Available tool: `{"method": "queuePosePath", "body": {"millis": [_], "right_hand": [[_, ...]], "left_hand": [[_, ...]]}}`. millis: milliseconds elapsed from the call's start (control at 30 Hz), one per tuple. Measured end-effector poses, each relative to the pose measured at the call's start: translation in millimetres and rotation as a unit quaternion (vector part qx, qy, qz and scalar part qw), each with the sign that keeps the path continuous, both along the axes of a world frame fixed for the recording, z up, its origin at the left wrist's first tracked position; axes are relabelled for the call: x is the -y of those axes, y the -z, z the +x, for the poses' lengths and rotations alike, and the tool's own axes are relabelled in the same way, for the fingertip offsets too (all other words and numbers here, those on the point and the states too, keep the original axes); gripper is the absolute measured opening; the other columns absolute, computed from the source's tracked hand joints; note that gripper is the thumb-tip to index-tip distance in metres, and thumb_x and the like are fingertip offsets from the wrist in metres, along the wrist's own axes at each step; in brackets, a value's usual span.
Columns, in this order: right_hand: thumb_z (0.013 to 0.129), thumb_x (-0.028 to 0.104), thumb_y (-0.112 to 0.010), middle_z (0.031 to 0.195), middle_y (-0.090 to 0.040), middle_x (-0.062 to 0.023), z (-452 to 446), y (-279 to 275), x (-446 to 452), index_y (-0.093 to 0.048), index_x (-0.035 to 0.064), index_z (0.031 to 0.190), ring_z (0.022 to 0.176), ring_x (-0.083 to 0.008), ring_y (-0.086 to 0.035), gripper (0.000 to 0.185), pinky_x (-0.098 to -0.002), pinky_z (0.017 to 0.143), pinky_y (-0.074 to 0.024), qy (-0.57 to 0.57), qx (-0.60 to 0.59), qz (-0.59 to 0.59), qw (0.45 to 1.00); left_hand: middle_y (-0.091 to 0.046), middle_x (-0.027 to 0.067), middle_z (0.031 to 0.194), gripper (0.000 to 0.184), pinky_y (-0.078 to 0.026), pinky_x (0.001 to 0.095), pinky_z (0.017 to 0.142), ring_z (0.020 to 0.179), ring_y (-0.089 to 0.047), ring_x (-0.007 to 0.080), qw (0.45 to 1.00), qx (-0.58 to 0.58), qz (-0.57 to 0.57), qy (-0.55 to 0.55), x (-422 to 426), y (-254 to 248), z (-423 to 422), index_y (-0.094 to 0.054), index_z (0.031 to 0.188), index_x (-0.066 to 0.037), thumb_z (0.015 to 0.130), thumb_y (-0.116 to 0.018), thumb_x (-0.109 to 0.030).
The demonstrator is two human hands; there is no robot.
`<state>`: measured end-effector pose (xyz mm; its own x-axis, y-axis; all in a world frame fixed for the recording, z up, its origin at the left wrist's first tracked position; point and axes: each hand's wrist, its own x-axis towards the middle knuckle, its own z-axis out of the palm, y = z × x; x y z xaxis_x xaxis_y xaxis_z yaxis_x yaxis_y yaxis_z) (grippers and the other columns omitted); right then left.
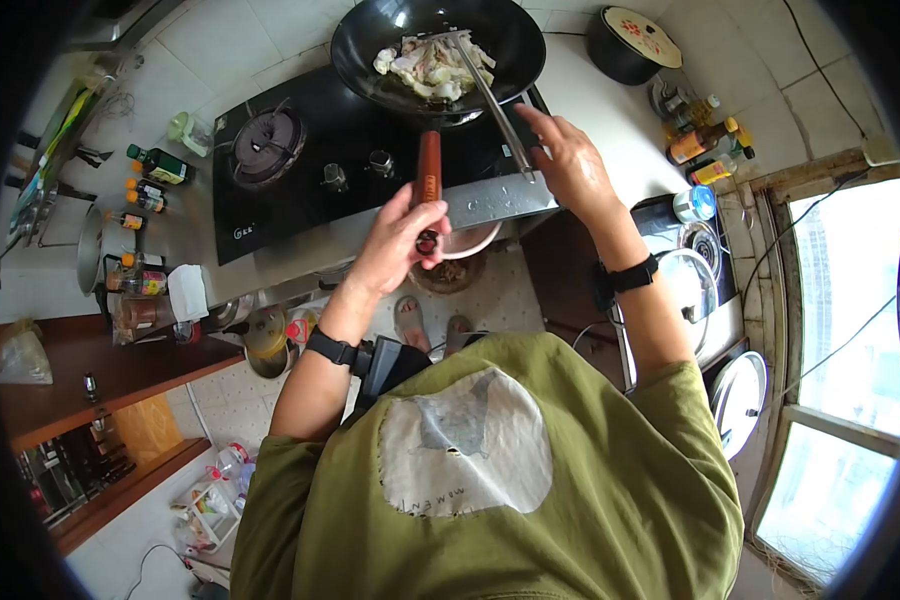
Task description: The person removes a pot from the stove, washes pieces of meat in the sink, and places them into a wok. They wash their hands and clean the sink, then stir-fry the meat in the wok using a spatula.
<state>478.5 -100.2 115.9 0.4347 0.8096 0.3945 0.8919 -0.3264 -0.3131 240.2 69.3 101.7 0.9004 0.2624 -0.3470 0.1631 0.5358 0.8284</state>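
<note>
My left hand is closed around the brown handle of a black wok, which sits over the stove's right burner. Pale pieces of food, maybe meat, lie in the wok. A metal spatula rests with its head in the food and its handle sloping over the wok's near rim. Just right of that handle is my right hand, fingers apart and nothing visibly held. Whether a fingertip touches the spatula, I cannot tell.
The black gas stove has a second burner at left. Sauce bottles line the left counter; more bottles and a lidded black pot stand at right. Below the stove edge is a round container.
</note>
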Motion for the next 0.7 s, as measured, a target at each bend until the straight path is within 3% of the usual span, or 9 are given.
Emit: {"method": "queuePosePath", "body": {"millis": [33, 133, 200, 367, 433, 500, 600, 667, 700], "right_hand": [[0.086, 0.0, -0.067, 0.1, -0.069, -0.0144, -2, 7, 6, -0.061, 0.0102, 0.132, 0.092, -0.0347, -0.069, 0.047, -0.046, 0.083, -0.0552, 0.016, -0.026, 0.067, 0.997], [0.089, 0.0, -0.065, 0.094, -0.072, -0.0152, -17, 38, 32, -0.065, 0.0068, 0.124, 0.084, -0.0352, -0.071, 0.035, -0.0452, 0.077, -0.0573, 0.099, -0.103, 0.068, 0.987], [0.091, 0.002, -0.065, 0.089, -0.073, -0.0152, -27, 67, 48, -0.068, 0.0063, 0.116, 0.079, -0.0357, -0.072, 0.025, -0.0454, 0.072, -0.0587, 0.081, -0.129, 0.057, 0.987], [0.09, 0.005, -0.066, 0.099, -0.074, -0.0151, -56, 85, 62, -0.071, 0.0079, 0.11, 0.091, -0.0359, -0.072, 0.021, -0.0435, 0.078, -0.0597, 0.068, -0.146, 0.02, 0.987], [0.091, 0.007, -0.065, 0.1, -0.074, -0.0141, -60, 91, 67, -0.072, 0.0079, 0.108, 0.092, -0.0362, -0.072, 0.018, -0.0437, 0.079, -0.0596, 0.064, -0.154, 0.018, 0.986], [0.091, 0.01, -0.065, 0.1, -0.073, -0.0132, -65, 96, 74, -0.071, 0.0085, 0.109, 0.094, -0.036, -0.071, 0.019, -0.0445, 0.081, -0.0588, 0.063, -0.166, 0.004, 0.984], [0.091, 0.012, -0.064, 0.097, -0.071, -0.013, -74, 100, 95, -0.068, 0.0081, 0.105, 0.094, -0.0355, -0.07, 0.015, -0.045, 0.081, -0.0577, 0.049, -0.162, -0.012, 0.986], [0.093, 0.015, -0.064, 0.095, -0.07, -0.0123, -85, 102, 113, -0.068, 0.0076, 0.102, 0.093, -0.0354, -0.069, 0.013, -0.0457, 0.08, -0.0571, 0.06, -0.162, -0.032, 0.985], [0.093, 0.015, -0.064, 0.095, -0.07, -0.0119, -92, 104, 123, -0.068, 0.0079, 0.102, 0.093, -0.0353, -0.069, 0.012, -0.0458, 0.079, -0.057, 0.074, -0.168, -0.039, 0.982]], "left_hand": [[-0.061, 0.0025, 0.086, 0.022, -0.036, 0.0232, 0.046, 0.057, -0.054, 0.0094, 1.0, 0.003, -0.003, 0.002, -6, 0, -4, -0.053, 0.118, -0.011, 0.102, -0.063, -0.023], [-0.057, 0.0004, 0.081, 0.025, -0.031, 0.0208, 0.043, 0.051, -0.045, 0.0057, 1.0, 0.006, -0.003, -0.005, -38, 6, -20, -0.055, 0.125, -0.008, 0.102, -0.059, -0.02], [-0.058, 0.0015, 0.078, 0.021, -0.031, 0.021, 0.041, 0.048, -0.045, 0.0062, 0.998, 0.025, -0.059, -0.023, -56, 5, -27, -0.057, 0.119, -0.007, 0.1, -0.06, -0.016], [-0.057, 0.0016, 0.078, 0.024, -0.032, 0.0205, 0.044, 0.05, -0.042, 0.0051, 0.999, 0.01, -0.041, -0.023, -63, 0, -28, -0.056, 0.122, -0.005, 0.101, -0.057, -0.016], [-0.059, 0.0022, 0.078, 0.024, -0.036, 0.023, 0.046, 0.052, -0.047, 0.0074, 0.999, 0.004, -0.028, -0.029, -60, 1, -28, -0.058, 0.112, -0.007, 0.104, -0.056, -0.029], [-0.06, 0.0029, 0.078, 0.041, -0.038, 0.0257, 0.047, 0.053, -0.05, 0.0105, 0.999, 0.0, -0.033, -0.041, -56, 9, -27, -0.058, 0.101, -0.009, 0.106, -0.049, -0.048], [-0.059, -0.0009, 0.083, 0.059, -0.04, 0.0239, 0.058, 0.064, -0.05, 0.0094, 0.993, 0.008, -0.092, -0.079, -48, 25, -31, -0.061, 0.13, -0.004, 0.106, -0.043, -0.054], [-0.056, -0.0028, 0.083, 0.06, -0.038, 0.0226, 0.062, 0.067, -0.047, 0.0086, 0.995, -0.038, -0.065, -0.066, -62, 83, -44, -0.052, 0.148, -0.007, 0.105, -0.05, -0.049], [-0.059, -0.0031, 0.084, 0.049, -0.039, 0.0235, 0.061, 0.068, -0.05, 0.0073, 0.991, -0.109, -0.046, -0.057, -63, 93, -42, -0.06, 0.138, -0.009, 0.103, -0.056, -0.042]]}}
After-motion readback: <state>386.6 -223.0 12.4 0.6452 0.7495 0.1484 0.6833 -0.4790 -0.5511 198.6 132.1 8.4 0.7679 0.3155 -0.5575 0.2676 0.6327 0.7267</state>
